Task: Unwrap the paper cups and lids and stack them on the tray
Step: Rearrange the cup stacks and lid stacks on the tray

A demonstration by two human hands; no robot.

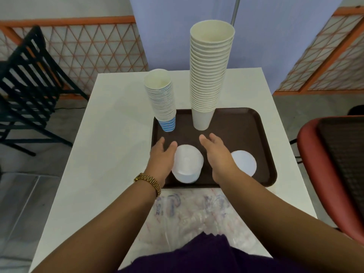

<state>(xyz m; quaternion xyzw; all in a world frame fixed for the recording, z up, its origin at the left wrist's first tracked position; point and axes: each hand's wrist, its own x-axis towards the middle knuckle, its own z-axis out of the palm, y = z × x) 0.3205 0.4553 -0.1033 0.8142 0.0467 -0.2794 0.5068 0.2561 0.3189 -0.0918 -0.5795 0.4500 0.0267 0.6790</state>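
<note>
Resting at frame centre on a white table [110,134]: brown tray [264,134] bearing a tall cream cup stack [208,79], a shorter blue-striped cup stack [163,103], and two white lid stacks [187,164] [245,161]. Left hand [162,154] and right hand [216,152], fingers relaxed, grasping nothing, flank the nearer lids. Clear wrappers [193,213] lie lower centre.
</note>
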